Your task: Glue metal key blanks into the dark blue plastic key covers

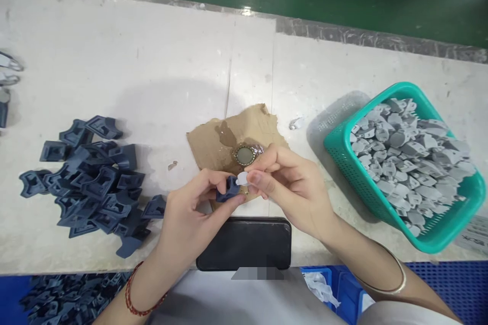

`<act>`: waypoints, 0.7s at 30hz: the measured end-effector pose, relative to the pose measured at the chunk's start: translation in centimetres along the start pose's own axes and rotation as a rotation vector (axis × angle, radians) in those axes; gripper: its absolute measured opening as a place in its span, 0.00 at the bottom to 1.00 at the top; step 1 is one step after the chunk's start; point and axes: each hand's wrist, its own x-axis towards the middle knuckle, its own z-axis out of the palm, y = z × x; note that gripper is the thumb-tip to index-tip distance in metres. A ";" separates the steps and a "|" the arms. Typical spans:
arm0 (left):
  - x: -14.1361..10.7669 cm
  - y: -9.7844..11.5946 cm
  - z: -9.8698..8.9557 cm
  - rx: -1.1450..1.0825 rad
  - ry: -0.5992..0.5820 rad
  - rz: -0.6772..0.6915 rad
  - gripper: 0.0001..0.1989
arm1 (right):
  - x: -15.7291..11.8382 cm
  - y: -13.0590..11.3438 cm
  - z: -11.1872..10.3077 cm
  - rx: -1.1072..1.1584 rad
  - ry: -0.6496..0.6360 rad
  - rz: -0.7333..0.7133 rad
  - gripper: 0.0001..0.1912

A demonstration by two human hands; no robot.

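Between the thumb and fingers of my left hand (pixel 198 208) is a dark blue plastic part (pixel 227 189). My right hand (pixel 293 190) pinches a small light grey plastic piece (pixel 242 179), held right against the blue part's upper right side; whether the two are joined I cannot tell. Beneath both hands lies a torn piece of brown cardboard (pixel 208 144) with a wet brown stain. On it, just beyond my right fingertips, sits a small round cap-like dish (pixel 244 155) with a greyish middle.
A heap of dark blue parts (pixel 99 177) lies at the left. At the right stands a green basket (pixel 339 137) full of light grey pieces (pixel 412 157). A black phone (pixel 244 244) lies at the table's near edge. Blue crates (pixel 345 289) stand below.
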 end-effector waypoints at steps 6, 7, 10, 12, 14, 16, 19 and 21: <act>0.0 -0.1 0.0 0.014 -0.013 0.045 0.13 | -0.2 0.1 0.0 -0.070 -0.031 0.021 0.08; 0.0 -0.1 0.0 0.018 -0.014 0.047 0.13 | -0.2 0.0 -0.1 -0.101 -0.032 0.019 0.08; -0.1 -0.1 0.0 0.055 -0.002 0.061 0.13 | -0.3 -0.3 -0.3 -0.212 -0.042 0.020 0.08; -0.1 -0.1 0.0 0.094 0.008 0.094 0.12 | -0.4 -0.6 -0.5 -0.276 -0.059 0.020 0.08; -0.2 -0.2 0.1 0.139 0.019 0.138 0.11 | -0.3 -1.0 -0.6 -0.333 -0.072 0.013 0.09; -0.3 -0.3 0.1 0.181 0.030 0.185 0.11 | -0.3 -1.4 -0.7 -0.379 -0.077 0.009 0.09; -0.3 -0.4 0.1 0.231 0.040 0.278 0.11 | -0.2 -1.7 -0.6 -0.429 -0.077 -0.006 0.08; -0.3 -0.4 0.1 0.253 0.043 0.315 0.11 | -0.3 -1.7 -0.5 -0.436 -0.078 -0.034 0.08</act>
